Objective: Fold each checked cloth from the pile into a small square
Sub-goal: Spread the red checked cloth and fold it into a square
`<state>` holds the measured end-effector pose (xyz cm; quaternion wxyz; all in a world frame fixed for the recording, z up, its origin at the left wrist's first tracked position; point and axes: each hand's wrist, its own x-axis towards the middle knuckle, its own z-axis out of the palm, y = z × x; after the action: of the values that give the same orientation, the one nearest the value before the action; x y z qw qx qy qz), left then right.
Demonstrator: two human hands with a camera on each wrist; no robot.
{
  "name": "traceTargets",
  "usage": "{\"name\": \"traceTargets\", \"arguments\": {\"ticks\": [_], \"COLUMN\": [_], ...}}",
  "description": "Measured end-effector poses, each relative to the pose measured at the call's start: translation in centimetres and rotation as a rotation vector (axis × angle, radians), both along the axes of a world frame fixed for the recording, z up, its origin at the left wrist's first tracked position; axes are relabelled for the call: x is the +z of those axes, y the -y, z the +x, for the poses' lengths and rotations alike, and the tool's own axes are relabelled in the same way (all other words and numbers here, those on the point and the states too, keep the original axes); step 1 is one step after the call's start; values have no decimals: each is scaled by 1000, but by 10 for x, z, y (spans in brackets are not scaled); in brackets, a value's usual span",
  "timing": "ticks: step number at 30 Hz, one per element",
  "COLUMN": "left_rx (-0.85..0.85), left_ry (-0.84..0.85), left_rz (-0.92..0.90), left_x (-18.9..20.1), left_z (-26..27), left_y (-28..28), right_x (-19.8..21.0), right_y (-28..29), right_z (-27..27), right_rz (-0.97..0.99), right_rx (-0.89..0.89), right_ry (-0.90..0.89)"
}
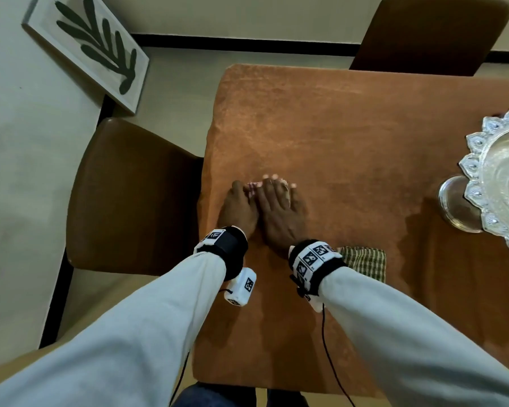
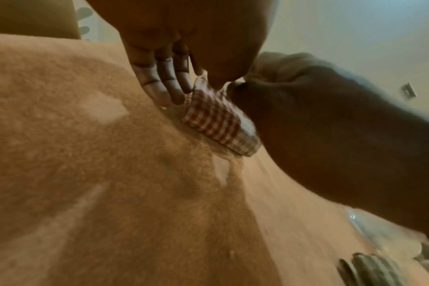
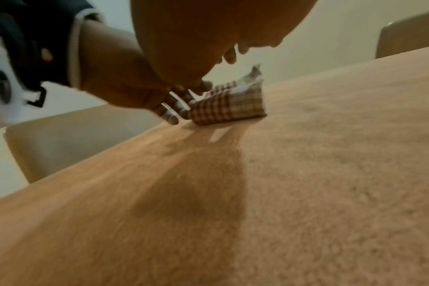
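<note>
A small folded red-and-white checked cloth (image 2: 220, 123) (image 3: 229, 105) sits on the orange tablecloth (image 1: 335, 127) near the table's left edge. In the head view my two hands lie side by side over it and hide nearly all of it. My left hand (image 1: 238, 207) (image 2: 184, 81) pinches the cloth's end between thumb and straight fingers (image 3: 174, 113). My right hand (image 1: 279, 210) (image 3: 208, 77) grips the top fold, thumb on the cloth, fingers curled above. One corner of the cloth sticks up loose. A folded green checked cloth (image 1: 365, 261) (image 2: 370, 269) lies just behind my right wrist.
An ornate silver tray (image 1: 494, 177) on a round glass base (image 1: 456, 207) stands at the table's right edge. A brown chair (image 1: 130, 195) is tucked at the left side and another (image 1: 429, 33) at the far side. A framed leaf picture (image 1: 86, 48) leans by the wall.
</note>
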<state>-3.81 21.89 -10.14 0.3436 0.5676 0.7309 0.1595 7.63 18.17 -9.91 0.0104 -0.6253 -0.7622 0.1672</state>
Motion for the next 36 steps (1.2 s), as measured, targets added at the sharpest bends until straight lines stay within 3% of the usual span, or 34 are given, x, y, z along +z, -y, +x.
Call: {"name": "traceTargets", "arguments": {"ticks": [4, 13, 15, 17, 20, 27, 30, 32, 34, 36], "left_rx": [-31, -20, -14, 3, -12, -38, -78, -88, -37, 23], "left_ry": [-28, -124, -95, -85, -71, 532, 642, 642, 666, 661], "left_rz": [-72, -219, -235, -263, -347, -337, -342, -314, -305, -288], "left_x": [-1, 13, 18, 18, 17, 35, 46, 51, 57, 56], "left_z": [-6, 0, 7, 11, 13, 40, 64, 86, 109, 134], "left_y": [-10, -28, -31, -35, -41, -46, -63, -77, -92, -111], "right_x": [-27, -21, -8, 1, 4, 11, 19, 33, 44, 42], "right_y": [-10, -22, -19, -15, -17, -26, -37, -51, -73, -103], "right_z": [1, 10, 18, 25, 33, 65, 102, 129, 152, 173], "right_rz": [-100, -171, -121, -51, -177, -328, -518, -516, -379, -271], "right_rx": [103, 133, 10, -259, -582, -772, -889, -928, -965, -981], "right_ry": [145, 140, 2, -139, -260, -773, -1129, -1318, -1325, -1202]}}
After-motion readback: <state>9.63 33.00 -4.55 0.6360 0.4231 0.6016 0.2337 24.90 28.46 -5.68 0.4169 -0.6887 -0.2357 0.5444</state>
